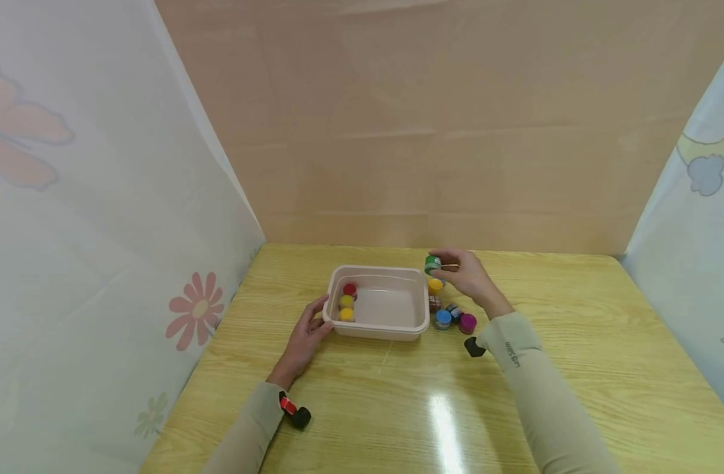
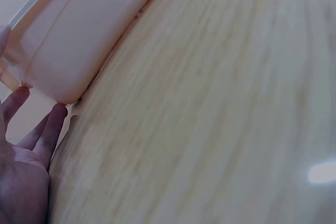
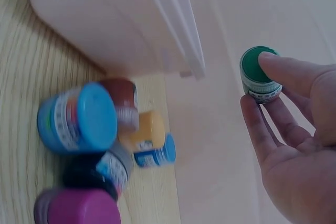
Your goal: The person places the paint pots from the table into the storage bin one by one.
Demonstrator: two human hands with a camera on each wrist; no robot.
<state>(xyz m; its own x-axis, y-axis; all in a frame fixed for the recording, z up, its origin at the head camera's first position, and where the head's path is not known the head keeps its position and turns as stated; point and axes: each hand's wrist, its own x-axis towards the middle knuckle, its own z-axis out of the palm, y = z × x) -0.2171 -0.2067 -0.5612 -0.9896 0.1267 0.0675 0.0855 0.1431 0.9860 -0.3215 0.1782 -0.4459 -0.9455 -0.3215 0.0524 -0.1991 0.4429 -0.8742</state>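
Observation:
A pale pink plastic box (image 1: 376,336) stands on the table, with a red-lidded jar (image 1: 350,289) and two yellow-lidded jars (image 1: 346,315) along its left inside. My left hand (image 1: 305,336) rests against the box's near left corner. In the left wrist view, its fairly straight fingers (image 2: 52,129) touch the outer wall. Beyond the box's right rim, my right hand (image 1: 465,273) pinches a small green-lidded paint jar (image 3: 257,74) between thumb and fingers, held up off the table. The thumb lies on the green lid.
Right of the box several jars cluster on the table: a blue one (image 3: 79,119), a brown one (image 3: 122,103), a yellow-orange one (image 3: 144,132), a smaller blue one (image 3: 157,153), a dark one (image 3: 100,171) and a magenta one (image 3: 84,208). A brown backdrop (image 1: 445,131) rises behind the table.

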